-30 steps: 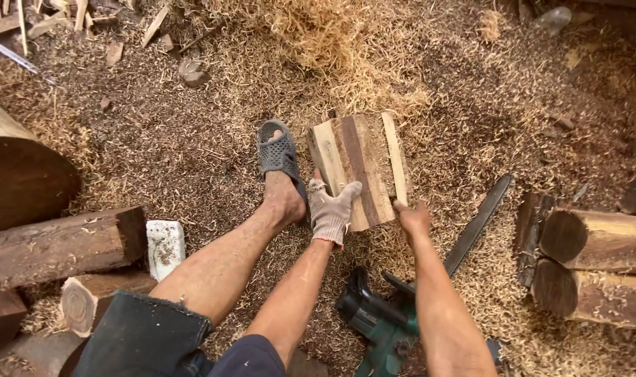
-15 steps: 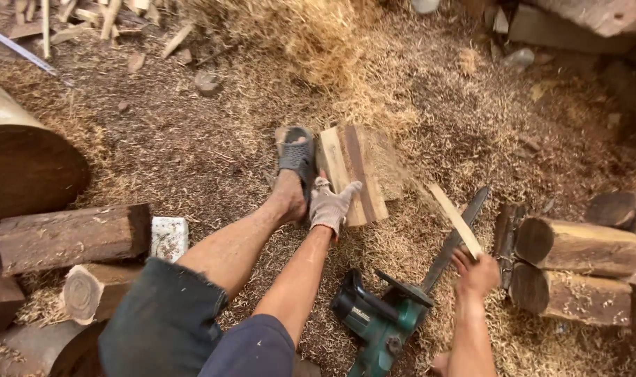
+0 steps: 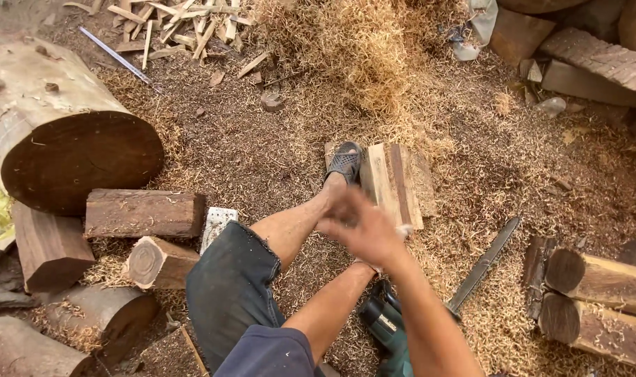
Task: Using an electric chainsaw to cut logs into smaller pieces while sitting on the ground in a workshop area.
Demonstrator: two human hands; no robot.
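A block of split wood slabs (image 3: pixel 394 183) lies on the sawdust floor, with my sandalled foot (image 3: pixel 344 165) pressed against its left side. My bare right hand (image 3: pixel 358 227) is blurred in motion just in front of the slabs, fingers stretched left, nothing visible in it. It covers my gloved left hand (image 3: pixel 403 230), of which only a white sliver shows at the slabs' near edge. A green chainsaw (image 3: pixel 389 327) lies by my left forearm, its bar (image 3: pixel 485 265) pointing up and to the right.
A big dark log (image 3: pixel 80 157) and several smaller logs (image 3: pixel 143 213) crowd the left. Two cut logs (image 3: pixel 597 279) lie at the right, more timber (image 3: pixel 597 63) at the top right. A white block (image 3: pixel 217 223) sits by my knee. Wood scraps (image 3: pixel 171 24) are heaped at the top left.
My right hand pulled a thin strip off the slabs, swung it out to the right, and has come back empty over the left hand. The view has shifted.
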